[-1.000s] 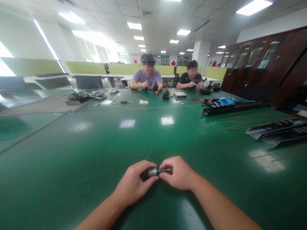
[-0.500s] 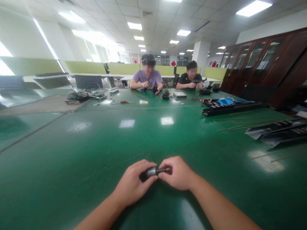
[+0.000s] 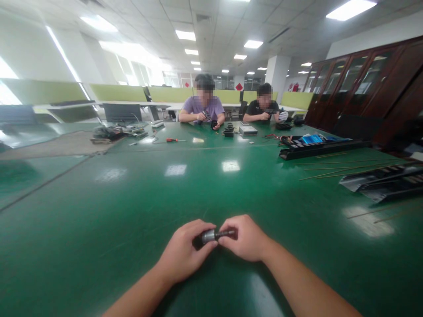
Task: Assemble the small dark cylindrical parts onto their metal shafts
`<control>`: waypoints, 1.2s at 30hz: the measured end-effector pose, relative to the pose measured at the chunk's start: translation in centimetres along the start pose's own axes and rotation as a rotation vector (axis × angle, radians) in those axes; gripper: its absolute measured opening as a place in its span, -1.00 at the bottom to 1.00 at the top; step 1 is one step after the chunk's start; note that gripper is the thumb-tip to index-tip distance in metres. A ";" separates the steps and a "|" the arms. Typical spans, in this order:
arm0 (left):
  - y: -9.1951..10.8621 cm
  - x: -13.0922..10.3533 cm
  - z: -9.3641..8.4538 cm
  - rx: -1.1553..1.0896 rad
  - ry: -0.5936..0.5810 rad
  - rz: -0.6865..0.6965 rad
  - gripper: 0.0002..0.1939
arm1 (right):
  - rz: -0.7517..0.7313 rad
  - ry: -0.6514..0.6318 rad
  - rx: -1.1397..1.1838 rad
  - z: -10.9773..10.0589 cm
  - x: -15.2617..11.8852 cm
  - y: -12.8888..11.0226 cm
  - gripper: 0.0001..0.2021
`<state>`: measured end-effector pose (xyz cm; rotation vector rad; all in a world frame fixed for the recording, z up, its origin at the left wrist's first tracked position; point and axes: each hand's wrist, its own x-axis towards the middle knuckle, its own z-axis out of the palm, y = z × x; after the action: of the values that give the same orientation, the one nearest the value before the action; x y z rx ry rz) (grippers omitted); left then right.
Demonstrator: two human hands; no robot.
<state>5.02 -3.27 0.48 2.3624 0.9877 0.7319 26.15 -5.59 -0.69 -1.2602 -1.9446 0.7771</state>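
Observation:
Just above the green tabletop [image 3: 185, 193], both my hands are closed around one small part. It is a silver metal cylinder [image 3: 208, 236] with a dark, ribbed shaft [image 3: 224, 234] coming out of its right end; whether the ribs are a thread or a spring is too small to tell. My left hand [image 3: 183, 251] grips the cylinder between thumb and fingers, covering its dark left end. Thumb and fingertips of my right hand [image 3: 246, 240] pinch the shaft, whose tip lies partly inside the hand. The part lies roughly level, pointing left to right.
Across the table sit two people, one in a purple shirt [image 3: 216, 105], the other in black [image 3: 254, 110], each handling dark parts. A red screwdriver [image 3: 172, 140], a grey box [image 3: 247, 130], black metal channels [image 3: 383, 182], thin rods [image 3: 330, 175] and a cluttered pile [image 3: 114, 132] lie around.
My hands and the ribbed part stay almost exactly where they were. Across the table, the person in purple has tipped their head slightly.

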 end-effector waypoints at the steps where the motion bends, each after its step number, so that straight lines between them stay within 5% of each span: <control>1: 0.0 0.0 0.0 0.001 0.000 -0.001 -0.79 | 0.002 -0.004 0.000 0.0 0.0 0.0 -0.92; 36: -0.2 -0.1 -0.3 0.020 0.087 0.069 -0.75 | 0.043 -0.001 0.073 -0.1 0.0 -0.2 -0.89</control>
<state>4.67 -3.13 0.49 2.4097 0.9575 0.8617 26.10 -5.63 -0.46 -1.2619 -1.8780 0.8631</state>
